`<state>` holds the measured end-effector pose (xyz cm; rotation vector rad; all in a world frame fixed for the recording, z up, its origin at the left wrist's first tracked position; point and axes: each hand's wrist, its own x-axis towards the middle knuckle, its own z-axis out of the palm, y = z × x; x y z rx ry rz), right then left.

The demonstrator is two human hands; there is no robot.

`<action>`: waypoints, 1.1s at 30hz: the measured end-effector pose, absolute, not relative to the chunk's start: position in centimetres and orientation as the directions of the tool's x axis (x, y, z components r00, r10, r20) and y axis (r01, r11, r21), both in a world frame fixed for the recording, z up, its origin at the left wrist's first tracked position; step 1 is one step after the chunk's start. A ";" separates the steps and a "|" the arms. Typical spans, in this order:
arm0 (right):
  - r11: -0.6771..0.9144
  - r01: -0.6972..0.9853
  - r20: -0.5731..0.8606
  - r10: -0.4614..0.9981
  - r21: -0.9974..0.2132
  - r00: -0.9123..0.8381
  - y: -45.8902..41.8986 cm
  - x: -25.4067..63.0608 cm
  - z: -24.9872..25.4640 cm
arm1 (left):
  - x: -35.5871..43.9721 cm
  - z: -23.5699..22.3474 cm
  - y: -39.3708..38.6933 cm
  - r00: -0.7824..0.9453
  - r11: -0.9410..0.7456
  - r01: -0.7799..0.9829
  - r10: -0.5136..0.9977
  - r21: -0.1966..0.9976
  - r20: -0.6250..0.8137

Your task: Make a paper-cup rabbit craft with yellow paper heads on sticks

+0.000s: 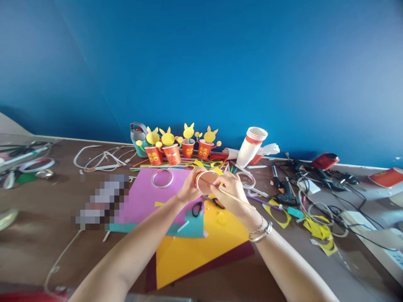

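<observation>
My left hand [189, 186] is closed around the side of a paper cup [206, 183], whose pale round end faces me. A bit of red and yellow shows at the cup's left edge. Between the fingers of my right hand [231, 188] is a thin wooden stick [234, 199], its front end over the cup's round end; whether it pierces the cup I cannot tell. Black-handled scissors [197, 209] lie just below the cup, on purple paper [141, 193], teal paper [192, 226] and orange paper [195, 251].
Several red cups [171, 154] with yellow rabbit-eared heads stand along the wall beside a teal bottle [137, 136]. A stack of paper cups [252, 144] leans at right. Rightward lie a glue gun [287, 193], tangled cables [324, 214] and yellow scraps [278, 213]. A tape roll [162, 178] lies left.
</observation>
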<state>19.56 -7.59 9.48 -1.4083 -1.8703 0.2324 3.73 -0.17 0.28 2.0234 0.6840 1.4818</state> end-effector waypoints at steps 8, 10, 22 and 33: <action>0.264 0.774 0.372 0.928 -0.575 -0.040 -7.6 18.6 8.7 | 4.0 0.2 -0.7 0.300 -0.753 0.160 0.653 0.638 0.695; 0.262 0.795 0.356 0.933 -0.547 -0.063 -7.6 18.3 8.5 | 4.1 0.4 -1.0 0.341 -0.776 0.192 0.627 0.601 0.700; 0.368 0.883 0.539 0.826 -0.291 -0.167 -8.1 18.8 9.3 | 3.8 0.6 -0.7 0.346 -0.710 0.141 0.688 0.690 0.637; 0.390 0.847 0.597 0.795 -0.361 -0.111 -9.9 18.6 10.7 | 3.7 0.8 -0.6 0.310 -0.604 0.054 0.767 0.795 0.561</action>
